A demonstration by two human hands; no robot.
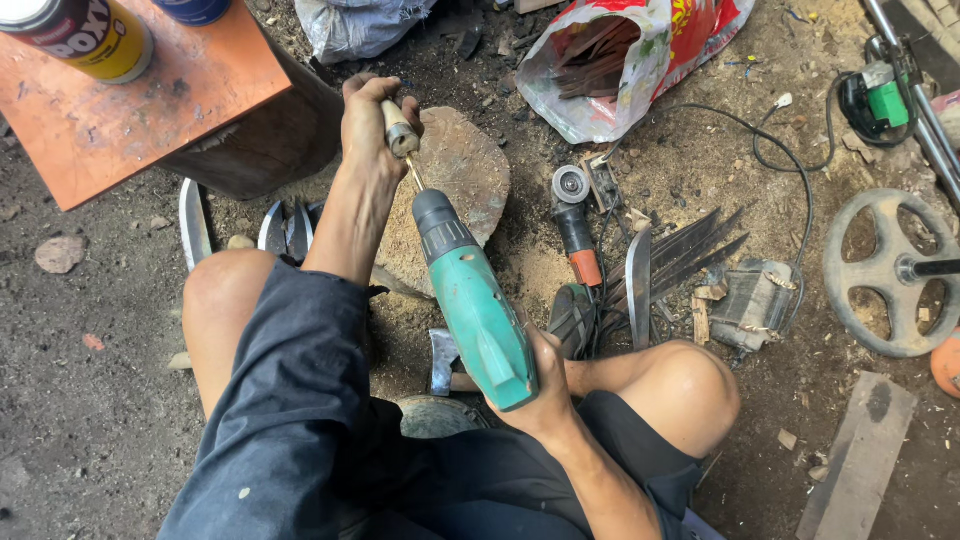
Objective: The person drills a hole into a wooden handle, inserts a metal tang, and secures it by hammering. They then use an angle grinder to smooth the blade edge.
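Observation:
My left hand is closed around a short wooden handle, holding it over a flat brown stone. My right hand grips a green power drill from below. Its dark chuck and thin bit point up and left into the end of the wooden handle. I sit low with both bare knees apart, the drill between them.
An orange stool top with cans stands at the upper left. Knife blades lie by my left knee and more blades on the right, beside an angle grinder. A red-white bag, a metal wheel and planks surround.

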